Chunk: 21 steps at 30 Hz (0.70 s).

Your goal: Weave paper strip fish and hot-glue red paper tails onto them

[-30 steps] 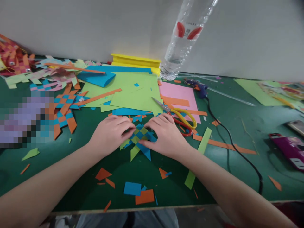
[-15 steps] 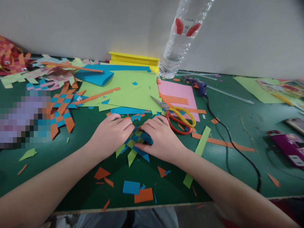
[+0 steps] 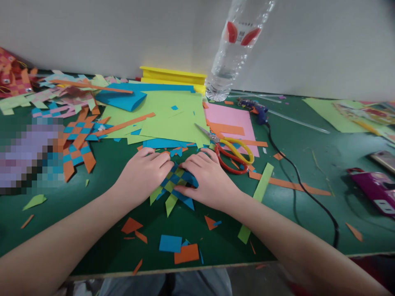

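A small fish-like weave of blue and green paper strips (image 3: 174,180) lies on the green tabletop, its pointed strip ends fanning toward me. My left hand (image 3: 145,172) is closed on its left side, fingers curled over the upper edge. On the right, my right hand (image 3: 207,177) pinches the weave between thumb and fingers, and a blue strip bends up by the palm. Both hands hide parts of it. Scissors (image 3: 228,149) with one yellow and one red handle rest just beyond my right hand.
Green paper sheets (image 3: 175,119) and a pink sheet (image 3: 228,115) lie behind. A water bottle (image 3: 236,53) stands by the wall. A glue gun (image 3: 259,113) trails a black cord rightward. Orange-and-blue woven pieces (image 3: 78,135) and a pixelated area are left. Scraps litter the front.
The whole view has shifted very slightly. Both hands keep the same hold on the paper weave, with no other visible movement.
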Each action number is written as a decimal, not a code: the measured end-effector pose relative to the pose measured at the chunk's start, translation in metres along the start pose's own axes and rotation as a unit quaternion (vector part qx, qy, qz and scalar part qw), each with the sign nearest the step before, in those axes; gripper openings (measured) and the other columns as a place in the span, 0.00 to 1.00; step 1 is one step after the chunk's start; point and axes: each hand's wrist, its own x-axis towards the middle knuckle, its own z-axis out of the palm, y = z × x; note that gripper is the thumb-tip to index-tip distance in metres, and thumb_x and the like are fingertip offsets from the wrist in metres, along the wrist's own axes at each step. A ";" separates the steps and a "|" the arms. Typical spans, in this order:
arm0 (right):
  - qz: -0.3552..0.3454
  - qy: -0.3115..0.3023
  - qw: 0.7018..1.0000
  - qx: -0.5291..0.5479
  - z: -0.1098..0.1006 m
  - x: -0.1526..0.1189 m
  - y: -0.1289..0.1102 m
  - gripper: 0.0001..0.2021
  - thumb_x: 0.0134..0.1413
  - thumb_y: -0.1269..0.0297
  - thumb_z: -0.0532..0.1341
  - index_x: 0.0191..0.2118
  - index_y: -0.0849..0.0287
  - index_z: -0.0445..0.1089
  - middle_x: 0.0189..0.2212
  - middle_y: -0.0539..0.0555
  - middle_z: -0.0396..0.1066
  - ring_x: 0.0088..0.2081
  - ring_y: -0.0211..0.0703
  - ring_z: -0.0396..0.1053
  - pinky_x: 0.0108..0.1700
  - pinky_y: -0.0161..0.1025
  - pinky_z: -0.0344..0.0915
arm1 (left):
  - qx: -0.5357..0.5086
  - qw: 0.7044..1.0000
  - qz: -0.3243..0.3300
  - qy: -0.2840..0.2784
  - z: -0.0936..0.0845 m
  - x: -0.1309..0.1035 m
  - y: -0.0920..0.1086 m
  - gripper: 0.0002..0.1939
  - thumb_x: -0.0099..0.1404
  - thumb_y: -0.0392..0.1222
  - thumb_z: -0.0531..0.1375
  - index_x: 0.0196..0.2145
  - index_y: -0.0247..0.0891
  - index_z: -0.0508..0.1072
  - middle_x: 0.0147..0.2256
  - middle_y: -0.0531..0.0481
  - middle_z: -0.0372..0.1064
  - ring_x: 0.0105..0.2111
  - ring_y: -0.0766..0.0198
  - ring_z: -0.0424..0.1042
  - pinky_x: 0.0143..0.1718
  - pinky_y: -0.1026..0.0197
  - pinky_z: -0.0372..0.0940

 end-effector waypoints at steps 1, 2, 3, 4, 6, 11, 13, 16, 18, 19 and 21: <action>0.001 -0.001 1.000 0.001 0.000 0.000 0.000 0.21 0.51 0.48 0.63 0.42 0.61 0.71 0.38 0.55 0.72 0.45 0.48 0.68 0.59 0.50 0.48 | -0.001 1.000 -0.003 0.000 0.000 0.000 0.000 0.12 0.66 0.27 0.51 0.34 0.34 0.73 0.33 0.48 0.70 0.31 0.59 0.71 0.38 0.55 0.61; 0.001 -0.002 1.000 0.002 0.000 0.000 0.000 0.21 0.51 0.48 0.63 0.42 0.61 0.71 0.38 0.54 0.72 0.45 0.48 0.68 0.59 0.50 0.48 | -0.003 1.000 -0.006 -0.001 0.000 0.000 0.000 0.11 0.66 0.28 0.51 0.34 0.34 0.73 0.33 0.48 0.70 0.32 0.59 0.71 0.38 0.55 0.61; 0.002 -0.002 1.000 0.002 0.000 0.000 0.000 0.21 0.51 0.47 0.63 0.42 0.61 0.71 0.38 0.54 0.72 0.45 0.48 0.68 0.59 0.50 0.48 | -0.005 1.000 -0.008 -0.002 0.000 -0.001 0.000 0.11 0.66 0.28 0.51 0.34 0.34 0.73 0.33 0.47 0.71 0.32 0.58 0.71 0.38 0.55 0.61; 0.002 -0.002 1.000 0.003 0.000 0.000 0.000 0.21 0.51 0.47 0.63 0.42 0.61 0.71 0.38 0.54 0.72 0.45 0.48 0.68 0.59 0.50 0.48 | -0.008 1.000 -0.011 -0.001 0.000 -0.001 -0.001 0.11 0.66 0.28 0.51 0.34 0.34 0.73 0.33 0.47 0.71 0.33 0.58 0.71 0.38 0.55 0.61; 0.001 -0.001 1.000 0.003 0.000 0.000 0.000 0.21 0.51 0.48 0.63 0.42 0.61 0.71 0.38 0.54 0.72 0.45 0.48 0.68 0.59 0.50 0.48 | -0.015 1.000 -0.017 0.003 0.000 -0.002 -0.002 0.10 0.66 0.29 0.52 0.34 0.34 0.72 0.33 0.47 0.71 0.34 0.58 0.72 0.38 0.55 0.61; 0.001 0.002 1.000 0.004 0.000 -0.001 0.001 0.20 0.51 0.48 0.63 0.42 0.60 0.71 0.39 0.54 0.72 0.45 0.48 0.67 0.59 0.51 0.49 | -0.036 0.999 -0.038 -0.005 0.001 -0.004 -0.003 0.11 0.68 0.31 0.51 0.34 0.35 0.73 0.34 0.48 0.72 0.35 0.58 0.72 0.38 0.55 0.60; 0.003 0.000 1.000 0.004 -0.001 -0.001 0.001 0.21 0.51 0.48 0.63 0.42 0.60 0.71 0.39 0.54 0.72 0.45 0.48 0.67 0.59 0.51 0.49 | -0.039 0.998 -0.045 -0.011 0.002 -0.004 -0.003 0.13 0.70 0.32 0.50 0.34 0.36 0.73 0.33 0.48 0.72 0.35 0.58 0.72 0.38 0.54 0.60; 0.006 -0.006 1.000 0.006 -0.002 -0.001 0.000 0.21 0.51 0.48 0.63 0.43 0.60 0.71 0.39 0.54 0.72 0.45 0.48 0.67 0.60 0.51 0.49 | -0.042 0.998 -0.047 -0.011 0.003 -0.003 -0.003 0.14 0.71 0.34 0.49 0.34 0.36 0.73 0.33 0.48 0.73 0.35 0.58 0.72 0.38 0.54 0.61; 0.007 -0.011 1.000 0.007 -0.002 0.000 0.000 0.21 0.51 0.48 0.63 0.43 0.60 0.71 0.39 0.54 0.72 0.45 0.48 0.67 0.59 0.51 0.49 | -0.048 0.998 -0.046 -0.010 0.004 -0.003 -0.004 0.15 0.71 0.35 0.48 0.34 0.35 0.74 0.34 0.47 0.73 0.36 0.58 0.72 0.38 0.54 0.61; 0.007 -0.012 1.000 0.007 -0.002 0.000 0.000 0.21 0.51 0.48 0.63 0.43 0.60 0.71 0.39 0.55 0.72 0.45 0.48 0.67 0.59 0.51 0.49 | -0.052 0.998 -0.044 -0.009 0.004 -0.003 -0.004 0.15 0.71 0.35 0.48 0.34 0.35 0.74 0.34 0.47 0.73 0.36 0.58 0.72 0.38 0.54 0.61; 0.006 -0.013 1.000 0.009 -0.002 0.000 0.000 0.21 0.51 0.48 0.63 0.43 0.60 0.71 0.39 0.55 0.72 0.45 0.48 0.67 0.59 0.51 0.49 | -0.061 0.997 -0.040 -0.012 0.005 -0.003 -0.004 0.14 0.71 0.35 0.49 0.36 0.36 0.74 0.35 0.47 0.73 0.36 0.58 0.72 0.39 0.54 0.61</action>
